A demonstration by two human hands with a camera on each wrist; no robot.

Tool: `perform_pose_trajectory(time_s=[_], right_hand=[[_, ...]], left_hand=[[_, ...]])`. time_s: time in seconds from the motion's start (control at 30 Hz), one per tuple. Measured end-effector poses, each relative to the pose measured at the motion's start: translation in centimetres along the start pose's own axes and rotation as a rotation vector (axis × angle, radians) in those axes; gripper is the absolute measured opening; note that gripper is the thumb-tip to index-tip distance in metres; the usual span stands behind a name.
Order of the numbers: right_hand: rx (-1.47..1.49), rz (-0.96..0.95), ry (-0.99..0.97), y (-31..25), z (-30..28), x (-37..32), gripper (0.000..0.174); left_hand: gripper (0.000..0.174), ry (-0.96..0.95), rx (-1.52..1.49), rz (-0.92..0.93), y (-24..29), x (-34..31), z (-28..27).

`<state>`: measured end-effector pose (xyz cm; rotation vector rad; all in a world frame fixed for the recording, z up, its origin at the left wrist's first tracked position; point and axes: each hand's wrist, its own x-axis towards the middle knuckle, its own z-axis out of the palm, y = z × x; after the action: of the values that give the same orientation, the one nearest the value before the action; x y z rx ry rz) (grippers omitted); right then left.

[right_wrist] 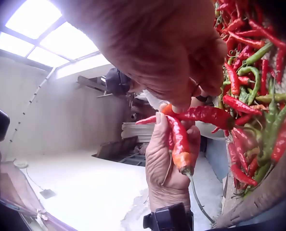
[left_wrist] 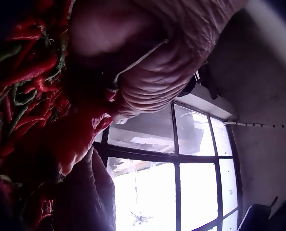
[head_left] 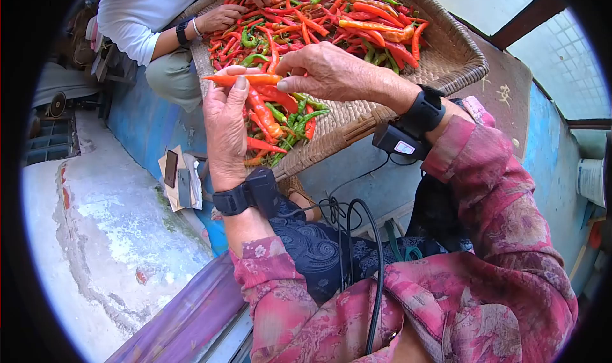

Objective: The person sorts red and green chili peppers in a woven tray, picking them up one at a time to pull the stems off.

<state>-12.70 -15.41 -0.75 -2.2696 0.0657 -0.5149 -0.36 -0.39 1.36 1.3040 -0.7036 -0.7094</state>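
My left hand [head_left: 224, 124], raised over the near left part of a woven tray [head_left: 357, 117], pinches a red-orange chili pepper [head_left: 258, 80] between thumb and fingers. My right hand [head_left: 338, 73] comes in from the right, its thumb and forefinger pinching the other end of that pepper. In the right wrist view, a second red chili pepper [right_wrist: 179, 139] lies against the left palm, its long green stem hanging down. Red and green chili peppers [head_left: 299, 117] lie in the tray just beneath both hands. The left wrist view is dark around the fingers.
A larger heap of chili peppers [head_left: 357, 19] fills the tray's far part, where another person's hand [head_left: 222, 17] rests among them. Black cables [head_left: 347, 216] hang below the tray. Two phones [head_left: 171, 168] lie on papers at the left, beside a pale worn surface [head_left: 127, 223].
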Motion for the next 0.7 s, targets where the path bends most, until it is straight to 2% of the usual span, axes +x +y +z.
perform_pose_trajectory(time_s=[0.17, 0.23, 0.43, 0.47, 0.5, 0.63, 0.67, 0.7], right_hand=[[-0.057, 0.042, -0.047, -0.4, 0.3, 0.1, 0.028], [-0.306, 0.072, -0.015, -0.7, 0.1, -0.1, 0.019], [-0.591, 0.121, -0.02, 1.4, -1.3, -0.3, 0.018], [-0.663, 0.13, 0.048, 1.8, -1.8, -0.2, 0.017], [-0.719, 0.215, 0.041, 1.6, -2.7, 0.0, 0.018], [-0.834, 0.354, 0.23, 2.7, -6.5, -0.6, 0.018], [-0.932, 0.386, 0.221, 3.2, -7.4, -0.9, 0.021], [-0.822, 0.526, 0.107, 0.8, -9.0, -1.1, 0.014]], left_hand=[[0.016, -0.02, 0.062, 0.003, -0.6, 0.2, -0.1], [0.017, 0.005, 0.035, 0.008, -0.9, 0.4, -0.5], [0.016, 0.072, -0.009, -0.029, -2.0, 1.2, -1.8], [0.015, 0.113, -0.013, -0.016, -2.0, 1.3, -1.8], [0.015, 0.112, -0.013, -0.015, -2.0, 1.3, -1.7], [0.014, 0.1, -0.133, -0.011, -1.7, 1.3, -1.7], [0.014, 0.074, -0.191, -0.003, -1.6, 1.2, -1.7], [0.014, 0.071, -0.192, -0.004, -1.6, 1.2, -1.7]])
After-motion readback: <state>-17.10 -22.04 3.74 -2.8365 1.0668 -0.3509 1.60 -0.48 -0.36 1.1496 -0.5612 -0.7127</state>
